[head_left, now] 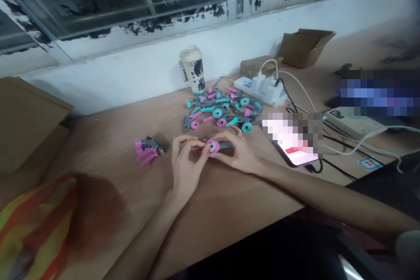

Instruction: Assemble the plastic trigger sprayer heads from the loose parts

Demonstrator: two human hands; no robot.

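Over the middle of the table both hands hold one trigger spray head, its pink nozzle ring turned towards me and part of its grey body showing to the right. My left hand pinches the ring's left side between thumb and fingertips. Fingers of my right hand close round the grey body and the ring's right side. Much of the spray head is hidden by the fingers. Left of my hands lie pink and grey spray heads in a small group. Beyond them spreads a pile of pink, teal and grey spray heads.
A coffee cup stands behind the pile, beside a white power strip with plugs and cables. A lit phone lies at right. Cardboard boxes sit at the back right, another box at left. A red-yellow bag fills the lower left.
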